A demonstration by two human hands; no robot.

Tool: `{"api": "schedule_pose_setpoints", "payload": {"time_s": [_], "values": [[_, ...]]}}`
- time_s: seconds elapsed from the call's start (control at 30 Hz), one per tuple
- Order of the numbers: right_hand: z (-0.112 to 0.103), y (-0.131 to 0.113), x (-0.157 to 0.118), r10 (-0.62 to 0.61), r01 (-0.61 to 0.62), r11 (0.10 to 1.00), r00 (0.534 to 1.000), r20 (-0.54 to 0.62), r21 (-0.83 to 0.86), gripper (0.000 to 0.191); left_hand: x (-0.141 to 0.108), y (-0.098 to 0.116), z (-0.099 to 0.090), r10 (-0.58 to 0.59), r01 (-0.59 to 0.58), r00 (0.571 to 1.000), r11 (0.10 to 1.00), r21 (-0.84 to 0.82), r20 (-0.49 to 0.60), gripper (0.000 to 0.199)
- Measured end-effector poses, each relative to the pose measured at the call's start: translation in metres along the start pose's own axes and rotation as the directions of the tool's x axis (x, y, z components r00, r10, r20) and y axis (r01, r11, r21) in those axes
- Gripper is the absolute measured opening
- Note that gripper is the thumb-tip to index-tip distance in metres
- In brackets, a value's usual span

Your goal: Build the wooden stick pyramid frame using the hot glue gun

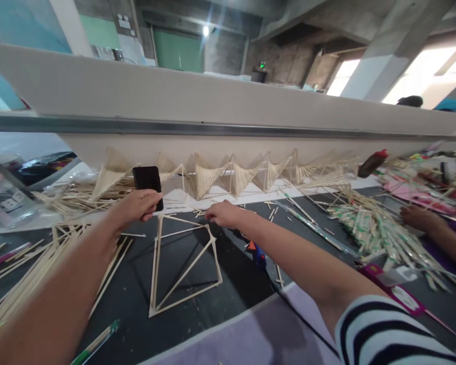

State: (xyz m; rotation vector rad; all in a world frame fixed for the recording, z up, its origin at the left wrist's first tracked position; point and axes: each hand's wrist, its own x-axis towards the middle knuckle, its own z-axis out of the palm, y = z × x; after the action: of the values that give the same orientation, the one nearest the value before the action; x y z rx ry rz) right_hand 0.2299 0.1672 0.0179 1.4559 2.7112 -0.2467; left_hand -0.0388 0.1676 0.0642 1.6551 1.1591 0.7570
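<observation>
My left hand (140, 204) is closed at the lower part of a black phone (147, 178), which stands upright with its dark face toward me. My right hand (221, 213) reaches to the far right corner of a stick frame, fingers bent downward and pressed together; whatever is between them is hidden. The frame of thin wooden sticks (188, 271), four-sided with a diagonal, stands on the dark table in front of me. Short stick pieces (199, 213) lie by the right fingertips. A blue glue gun (259, 257) with an orange part lies under my right forearm.
Fan-shaped stick models (209, 177) line the white partition (228, 101). Loose sticks (34, 279) lie left, wrapped stick bundles (376, 228) right. A red-capped bottle (372, 163) stands behind them. Another person's hand (416, 218) is at far right. A black cord (304, 322) crosses the front edge.
</observation>
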Motion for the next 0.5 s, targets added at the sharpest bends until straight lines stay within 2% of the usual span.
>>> {"api": "schedule_pose_setpoints", "payload": {"time_s": [0.07, 0.13, 0.27, 0.4, 0.5], "values": [[0.005, 0.004, 0.011, -0.018, 0.019, 1.000, 0.998, 0.052, -0.010, 0.027, -0.006, -0.006, -0.005, -0.074, 0.074, 0.997, 0.995, 0.071, -0.005, 0.040], [0.006, 0.005, 0.016, -0.038, 0.039, 0.999, 0.995, 0.093, -0.010, 0.029, -0.012, -0.013, -0.010, -0.166, 0.165, 0.986, 0.984, 0.059, 0.008, 0.037], [0.005, 0.006, 0.023, -0.080, 0.080, 0.997, 0.989, 0.127, 0.005, 0.028, -0.020, -0.031, -0.007, -0.301, 0.301, 0.946, 0.953, 0.020, 0.118, 0.031], [0.012, 0.007, 0.032, -0.087, 0.086, 0.996, 0.988, 0.126, 0.014, 0.023, -0.020, -0.045, 0.009, -0.284, 0.273, 0.941, 0.959, 0.081, 0.183, 0.027], [0.017, 0.011, 0.035, -0.012, 0.011, 1.000, 0.996, 0.091, 0.020, 0.019, -0.018, -0.051, 0.019, -0.263, 0.247, 0.947, 0.963, 0.103, 0.184, 0.028]]}}
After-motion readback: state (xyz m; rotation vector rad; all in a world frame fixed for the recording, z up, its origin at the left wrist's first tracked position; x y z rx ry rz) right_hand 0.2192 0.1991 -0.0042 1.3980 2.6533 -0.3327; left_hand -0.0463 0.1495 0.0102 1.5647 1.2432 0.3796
